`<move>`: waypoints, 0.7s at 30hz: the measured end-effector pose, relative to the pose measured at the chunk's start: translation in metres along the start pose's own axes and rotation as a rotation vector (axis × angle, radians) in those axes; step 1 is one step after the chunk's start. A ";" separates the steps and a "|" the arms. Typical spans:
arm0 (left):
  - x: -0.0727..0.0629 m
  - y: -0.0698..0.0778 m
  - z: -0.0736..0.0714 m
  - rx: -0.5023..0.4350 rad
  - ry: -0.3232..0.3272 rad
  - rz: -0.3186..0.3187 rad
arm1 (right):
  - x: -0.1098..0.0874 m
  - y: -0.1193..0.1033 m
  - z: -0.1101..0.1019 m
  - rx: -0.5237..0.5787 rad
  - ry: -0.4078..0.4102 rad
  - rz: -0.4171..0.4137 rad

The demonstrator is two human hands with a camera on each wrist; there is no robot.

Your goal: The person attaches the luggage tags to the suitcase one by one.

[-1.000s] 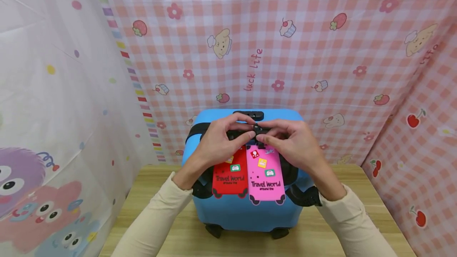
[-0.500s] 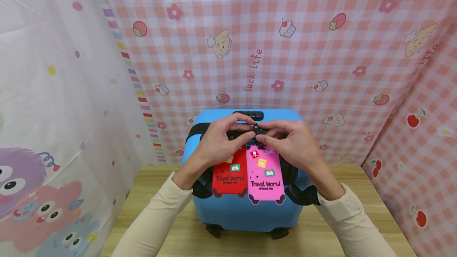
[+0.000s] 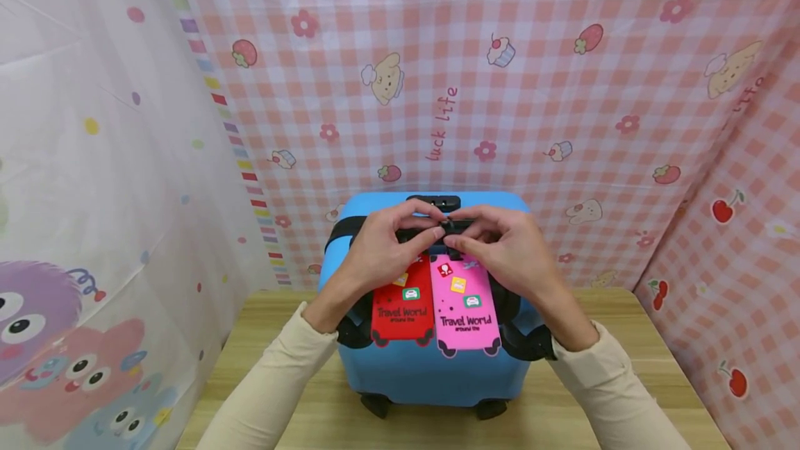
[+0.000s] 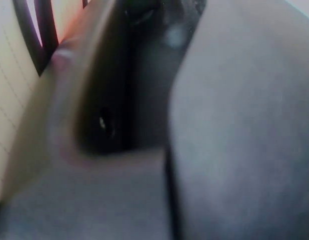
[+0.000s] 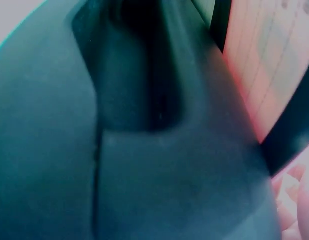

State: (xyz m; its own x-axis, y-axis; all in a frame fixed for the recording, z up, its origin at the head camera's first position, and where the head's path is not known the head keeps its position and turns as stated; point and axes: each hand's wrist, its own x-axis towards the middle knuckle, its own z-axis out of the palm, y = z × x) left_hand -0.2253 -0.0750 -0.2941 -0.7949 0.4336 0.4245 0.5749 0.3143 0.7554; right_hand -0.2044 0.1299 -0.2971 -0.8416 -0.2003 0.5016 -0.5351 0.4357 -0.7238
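A small light-blue suitcase point(image 3: 431, 377) stands on black wheels, with a red luggage tag point(image 3: 403, 311) and a pink luggage tag point(image 3: 465, 311) hanging side by side against it. My left hand point(image 3: 390, 245) and right hand point(image 3: 512, 248) meet above the tags. Between thumb and fingertips, both pinch the small black strap point(image 3: 454, 253) at the top of the pink tag, in front of the black carry handle. The fingertips partly hide the strap's fastening. The right wrist view catches some right-hand fingers point(image 5: 292, 205) at its lower right edge.
A black band point(image 3: 344, 229) runs round the suitcase, and a black combination lock point(image 3: 437, 202) sits on its top. The wooden table point(image 3: 262, 360) lies beneath. Printed cloths point(image 3: 475, 89) hang behind and at both sides. Blurred dark surfaces with a recess point(image 4: 109, 100) fill the wrist views.
The right thumb and fingertips have shifted slightly left toward the left hand at the strap. The left hand keeps nearly the same place, and the tags hang almost unmoved.
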 end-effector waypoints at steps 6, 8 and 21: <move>0.001 0.001 0.000 -0.013 -0.010 -0.017 | -0.003 0.000 0.000 0.044 0.014 -0.010; 0.001 0.001 0.000 -0.021 -0.016 -0.024 | -0.003 0.000 0.000 0.042 0.017 -0.002; 0.004 0.003 -0.003 0.019 -0.066 0.015 | -0.002 0.004 -0.002 0.054 0.032 -0.049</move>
State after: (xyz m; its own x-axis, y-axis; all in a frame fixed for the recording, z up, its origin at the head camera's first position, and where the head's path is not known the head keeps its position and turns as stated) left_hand -0.2277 -0.0746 -0.2887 -0.7718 0.4929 0.4017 0.5909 0.3228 0.7393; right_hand -0.2046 0.1335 -0.2997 -0.8118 -0.1921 0.5515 -0.5798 0.3778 -0.7219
